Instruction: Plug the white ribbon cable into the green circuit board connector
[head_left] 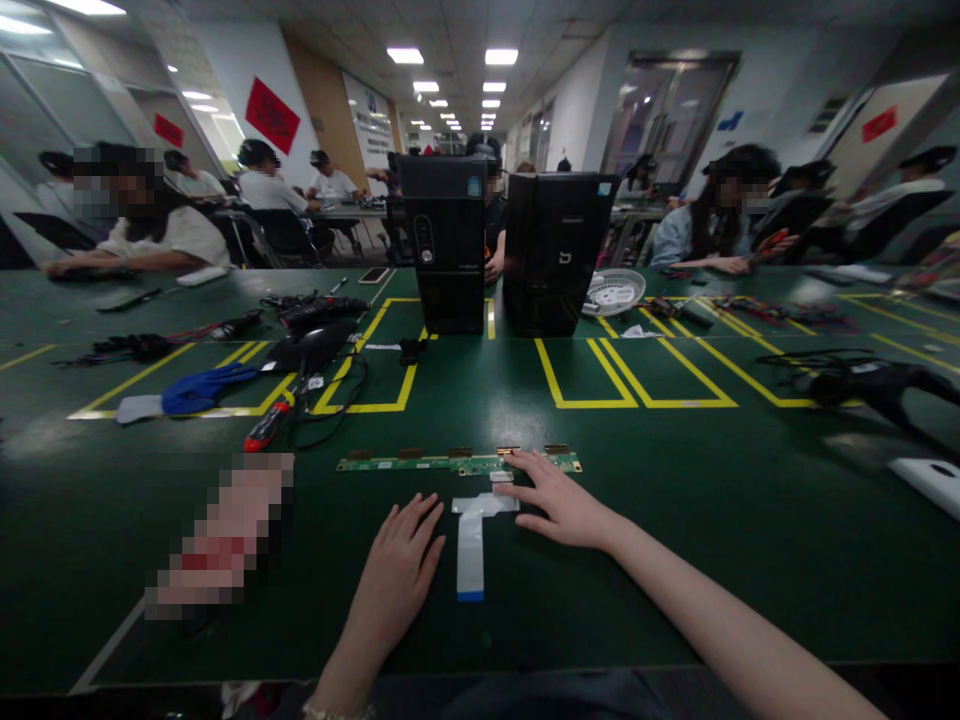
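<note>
Near the desk's point(675, 520) front edge: left hand point(405, 560) lying flat, fingers spread, beside a white flat ribbon cable point(472, 545); right hand point(559, 505), fingers spread, pressing the narrow green circuit board point(420, 463).

On the table: one circuit strip point(457, 463), one white ribbon cable point(472, 540), two black computer towers point(444, 243) point(555, 250), one blue glove point(202, 388), one red-handled screwdriver point(266, 427), one white fan grille point(613, 291), one phone point(373, 275). Hands on the mat: two, left hand point(401, 560) and right hand point(559, 500).
</note>
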